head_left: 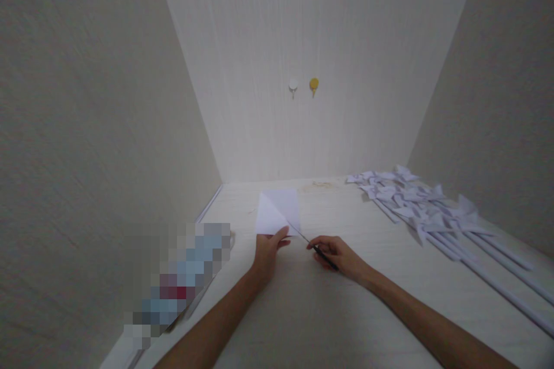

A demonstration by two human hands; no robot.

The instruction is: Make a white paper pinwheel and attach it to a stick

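A square sheet of white paper (pixel 272 210) with a diagonal crease lies in front of me on the pale table. My left hand (pixel 268 251) grips its near edge, thumb on top and the other fingers partly underneath. In my right hand (pixel 335 256) is a slim tool (pixel 321 254) with a dark handle and a thin, straight metal end. The tip of that end reaches the paper's lower right part, near the crease. Whether it is a blade or a plain rod, I cannot tell.
Several white paper pinwheels (pixel 415 207) on rolled paper sticks (pixel 497 288) lie along the table's right side. At the left is a blurred-out item (pixel 186 277). Walls enclose three sides; a white hook (pixel 293 85) and a yellow hook (pixel 314 84) are on the back wall (pixel 277 144).
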